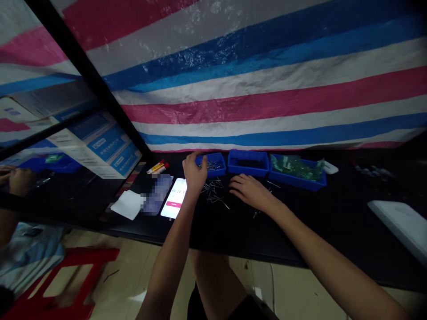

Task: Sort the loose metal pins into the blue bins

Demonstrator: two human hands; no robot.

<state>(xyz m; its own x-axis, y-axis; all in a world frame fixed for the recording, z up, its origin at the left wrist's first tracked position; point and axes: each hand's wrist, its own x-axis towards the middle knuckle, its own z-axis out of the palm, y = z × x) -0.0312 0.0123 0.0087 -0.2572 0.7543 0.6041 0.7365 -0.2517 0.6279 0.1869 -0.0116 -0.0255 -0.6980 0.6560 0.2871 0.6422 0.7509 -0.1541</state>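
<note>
My left hand (195, 173) is at the left end of a small blue bin (218, 171), its fingers curled round that end and the thumb over the bin. Thin metal pins (213, 165), perhaps screws or rivets, lie inside. More of these pins (213, 191) are strewn on the black tabletop in front of it. My right hand (247, 189) lies palm down on the table with fingers stretched out, just right of the loose pile. A few pins (256, 214) show beside and below this hand. What is under its palm is hidden.
Behind my right hand stand a dark-looking blue bin (248, 169) and a bin (300, 180) with green plastic bags (296, 168). At left lie a lit phone (173, 202), white paper (128, 204) and glue tubes (158, 168). A white box (400, 222) sits far right.
</note>
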